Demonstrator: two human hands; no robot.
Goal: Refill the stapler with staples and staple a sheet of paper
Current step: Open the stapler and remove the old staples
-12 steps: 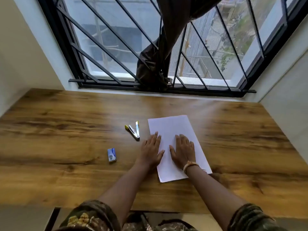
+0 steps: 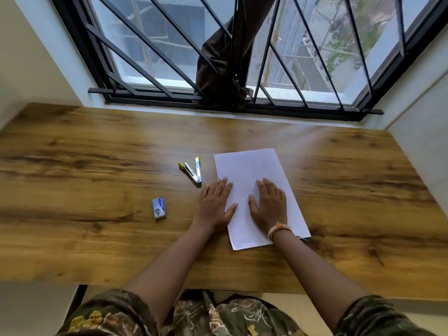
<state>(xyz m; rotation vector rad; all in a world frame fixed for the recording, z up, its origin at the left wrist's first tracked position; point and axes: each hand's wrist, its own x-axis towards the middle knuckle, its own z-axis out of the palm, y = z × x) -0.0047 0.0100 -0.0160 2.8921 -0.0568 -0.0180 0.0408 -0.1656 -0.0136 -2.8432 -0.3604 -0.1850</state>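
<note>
A white sheet of paper (image 2: 252,170) lies on the wooden table (image 2: 97,166), slightly turned. My left hand (image 2: 214,204) rests flat, palm down, on the sheet's left edge. My right hand (image 2: 269,203) lies flat on the middle of the sheet, a bracelet at its wrist. Both hands hold nothing. A small stapler (image 2: 192,169) with yellow ends lies swung wide in a V just left of the paper, a little beyond my left hand. A small blue and white staple box (image 2: 158,208) lies farther left, nearer to me.
A barred window (image 2: 303,69) runs along the table's far edge, with a dark curtain (image 2: 223,69) bunched on the sill. White walls close in both sides. The table's near edge lies above my lap.
</note>
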